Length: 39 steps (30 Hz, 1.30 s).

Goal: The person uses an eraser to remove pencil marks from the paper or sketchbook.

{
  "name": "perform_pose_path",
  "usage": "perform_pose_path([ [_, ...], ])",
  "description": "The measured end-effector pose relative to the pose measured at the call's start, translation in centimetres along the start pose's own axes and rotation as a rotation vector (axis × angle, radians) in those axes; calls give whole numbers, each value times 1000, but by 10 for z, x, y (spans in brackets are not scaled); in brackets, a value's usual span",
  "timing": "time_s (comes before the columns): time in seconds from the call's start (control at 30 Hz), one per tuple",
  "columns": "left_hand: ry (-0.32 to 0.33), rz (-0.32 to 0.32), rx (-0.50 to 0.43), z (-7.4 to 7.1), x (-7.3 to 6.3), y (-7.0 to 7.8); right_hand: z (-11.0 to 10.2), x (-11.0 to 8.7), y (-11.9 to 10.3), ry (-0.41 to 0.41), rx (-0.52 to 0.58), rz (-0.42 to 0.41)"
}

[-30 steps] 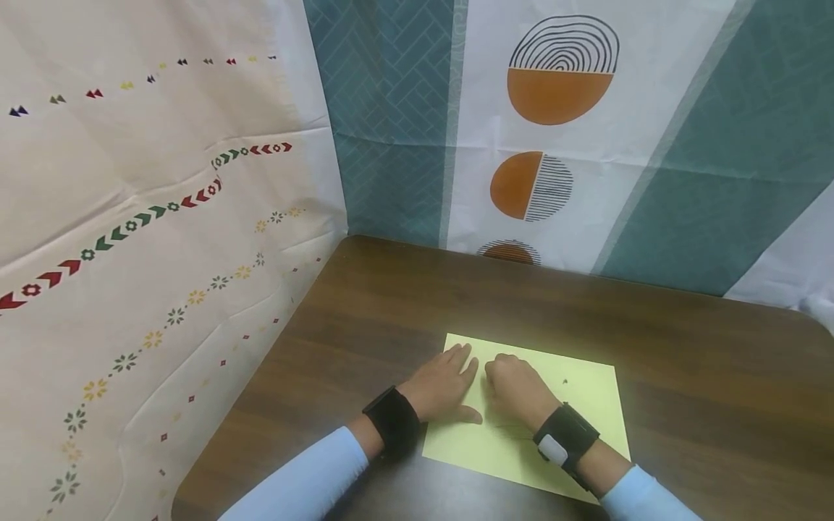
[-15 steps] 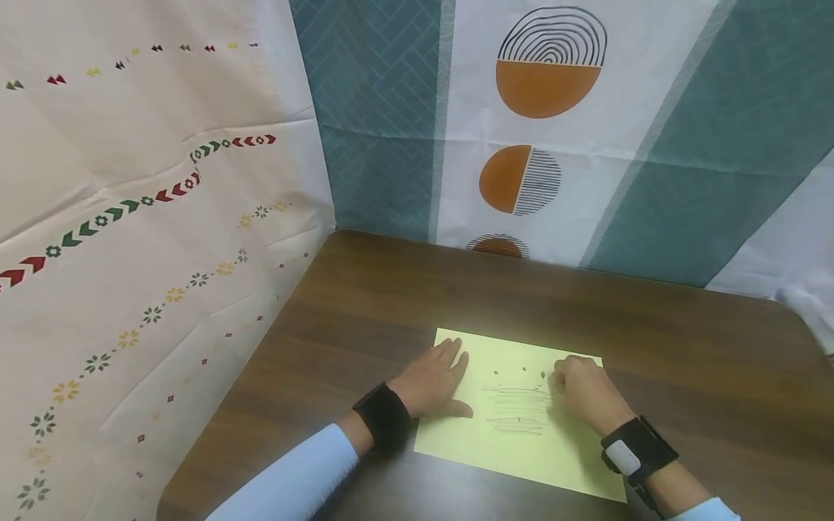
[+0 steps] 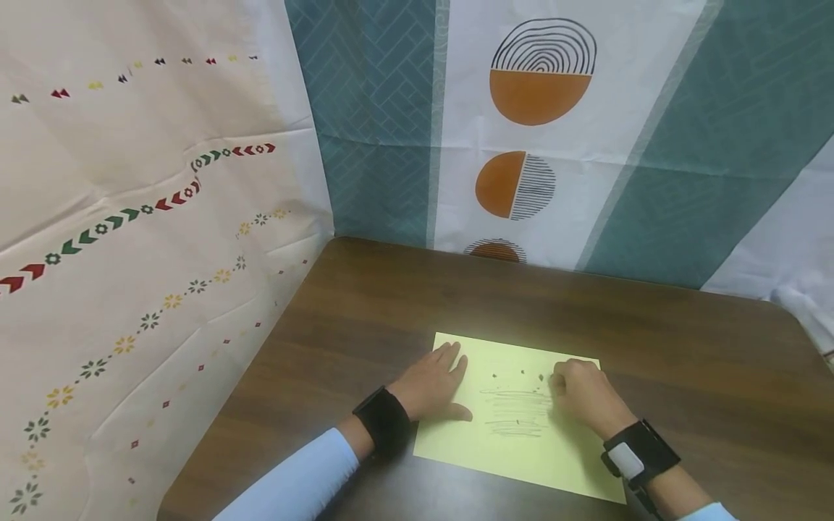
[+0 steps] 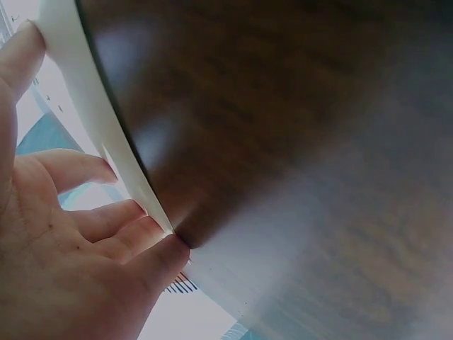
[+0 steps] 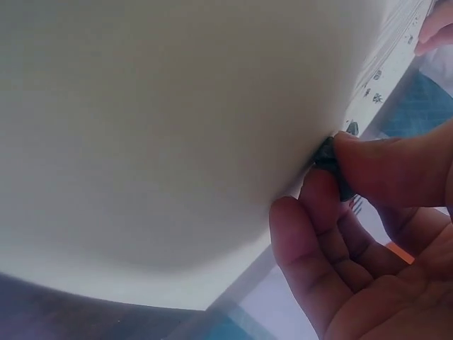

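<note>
A sheet of pale yellow paper lies on the brown table. Grey scribbled lines run across its middle, and several small dark specks show above them. My left hand rests on the paper's left edge, fingers spread; the left wrist view shows its fingertips along the paper's edge. Towards the right side of the sheet, my right hand is curled low over the paper. Its thumb and index finger pinch a small dark greenish piece, mostly hidden by the fingers, right at the paper's surface.
The brown tabletop extends around the sheet. A cream cloth with printed motifs hangs along the left, and a teal and white curtain hangs behind the table. Each wrist wears a black band.
My right hand has moved from left of the paper's middle to its right side, uncovering the lines and specks, then stayed nearly still. My left hand keeps its place on the sheet.
</note>
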<state>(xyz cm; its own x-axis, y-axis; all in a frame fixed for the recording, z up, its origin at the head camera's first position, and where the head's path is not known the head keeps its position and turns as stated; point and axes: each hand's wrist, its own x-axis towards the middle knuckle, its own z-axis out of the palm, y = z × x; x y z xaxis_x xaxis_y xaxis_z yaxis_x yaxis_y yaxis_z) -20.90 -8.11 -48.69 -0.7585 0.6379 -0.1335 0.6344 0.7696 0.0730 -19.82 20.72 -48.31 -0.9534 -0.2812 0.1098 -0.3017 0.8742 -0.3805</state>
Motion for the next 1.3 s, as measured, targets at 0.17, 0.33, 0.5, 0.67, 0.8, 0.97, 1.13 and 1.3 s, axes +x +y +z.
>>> perform_pose_path([
  [0.17, 1, 0, -14, 2, -1, -1, -1, 1, 0, -19, 2, 4],
  [0.33, 14, 10, 3, 3, -2, -2, -3, 2, -5, 6, 30, -28],
  [0.5, 12, 12, 8, 2, -2, -1, -3, 7, -22, 21, 65, -91],
  [0.67, 8, 4, 12, 1, -2, -1, 0, 14, -40, 21, 79, -132],
  [0.8, 4, 6, 8, 0, -2, -1, 5, 20, -52, 1, 101, -165],
  [0.97, 15, 26, 17, 1, -4, -3, 11, 25, -66, -30, 132, -196],
  [1.13, 24, 35, 50, 1, -4, -3, 16, 29, -76, -42, 143, -218],
  [1.3, 37, 39, 82, 4, -3, -4, 22, 32, -81, -53, 139, -249],
])
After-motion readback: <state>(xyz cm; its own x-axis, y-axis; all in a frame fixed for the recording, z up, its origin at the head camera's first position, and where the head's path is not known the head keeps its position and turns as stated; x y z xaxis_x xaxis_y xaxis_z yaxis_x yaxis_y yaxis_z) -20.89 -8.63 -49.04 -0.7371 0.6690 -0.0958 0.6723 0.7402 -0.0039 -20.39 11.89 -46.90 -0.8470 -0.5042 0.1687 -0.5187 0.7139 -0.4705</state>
